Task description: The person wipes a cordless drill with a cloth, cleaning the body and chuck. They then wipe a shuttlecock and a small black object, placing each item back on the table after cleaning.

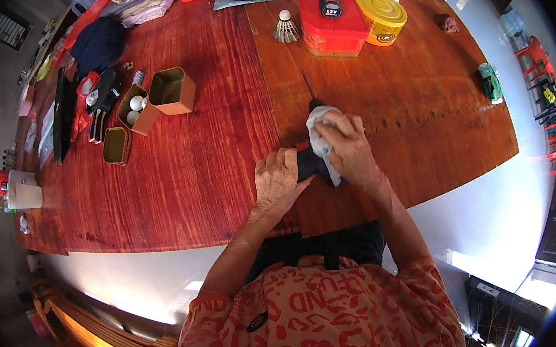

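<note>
A black cordless drill (309, 163) lies on the table close in front of me, its long thin bit (307, 84) pointing away toward the far side. My left hand (278, 181) is closed on the drill's handle end, thumb along the near side. With fingers bent, my right hand (351, 147) presses a pale grey-white cloth (319, 142) against the drill's body, just behind the chuck. Part of the cloth hangs toward me. Between the hands and the cloth, much of the drill is hidden. A black battery pack (329, 5) rests apart from it, on a red box.
The red lidded box (335, 36), a yellow round tub (381, 17) and a shuttlecock (286, 27) stand beyond the drill. At left are open tins (172, 91), one with white balls (136, 103). A green packet (490, 83) sits near the right table edge.
</note>
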